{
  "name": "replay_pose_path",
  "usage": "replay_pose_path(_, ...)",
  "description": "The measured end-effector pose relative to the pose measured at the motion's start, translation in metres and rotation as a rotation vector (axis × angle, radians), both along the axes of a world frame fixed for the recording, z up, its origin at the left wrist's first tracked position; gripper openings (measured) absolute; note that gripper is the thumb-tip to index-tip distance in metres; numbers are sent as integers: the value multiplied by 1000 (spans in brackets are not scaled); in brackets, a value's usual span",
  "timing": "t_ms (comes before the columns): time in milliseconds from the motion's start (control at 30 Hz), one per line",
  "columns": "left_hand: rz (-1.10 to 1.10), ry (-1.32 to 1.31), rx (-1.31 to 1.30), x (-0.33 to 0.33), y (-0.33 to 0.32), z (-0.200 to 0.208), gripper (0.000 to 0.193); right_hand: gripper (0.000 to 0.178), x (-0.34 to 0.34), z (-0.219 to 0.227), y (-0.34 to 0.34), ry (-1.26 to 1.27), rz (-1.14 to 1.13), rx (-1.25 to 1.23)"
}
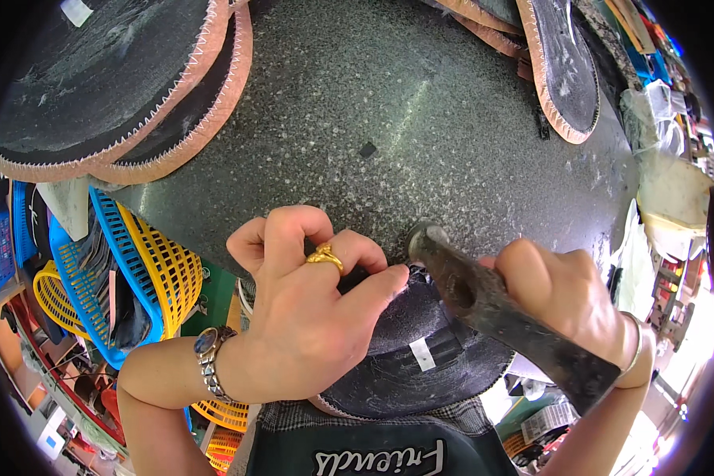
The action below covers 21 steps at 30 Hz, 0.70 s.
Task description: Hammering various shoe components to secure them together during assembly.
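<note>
Black padded piece (420, 385) with a small white patch (422, 355) lies at the near edge of the bench (325, 119), its lower part hanging toward the person's apron (373, 444); that seems to put its far rim within easy reach of both hands. The left hand (313, 309) is bent at the fingers, thumb and forefinger drawn together at that far rim, probably to steady it; whether they pinch anything small between them cannot be told. The right hand (559, 293) is closed around a dark metal hammer (523, 333), whose handle is hidden; the rounded end sits just beside the left thumb, so the grip apparently keeps the head low and close to the rim. Pink-edged black pieces (95, 87) lie overlapped at the left edge of the bench, and another pink-edged piece (563, 67) lies toward the far right edge, which leaves the middle near edge for the work. A small dark square (367, 149) rests between them, and a blue basket (127, 258) stands beyond the left edge
</note>
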<state>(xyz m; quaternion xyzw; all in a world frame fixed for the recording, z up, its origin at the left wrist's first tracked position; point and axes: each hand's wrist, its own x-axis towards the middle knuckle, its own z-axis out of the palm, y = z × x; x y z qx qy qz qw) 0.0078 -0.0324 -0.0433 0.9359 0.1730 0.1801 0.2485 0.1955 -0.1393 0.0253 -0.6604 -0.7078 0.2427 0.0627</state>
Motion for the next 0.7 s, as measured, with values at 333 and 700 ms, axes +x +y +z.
replay_pose_path(333, 47, 115, 5, -8, 1, 7, 24, 18, -1, 2, -1, -106, 40, -133)
replay_pose_path(700, -2, 20, 271, -14, -9, 2, 30, 26, -23, 12, -6, -144, -197, -62)
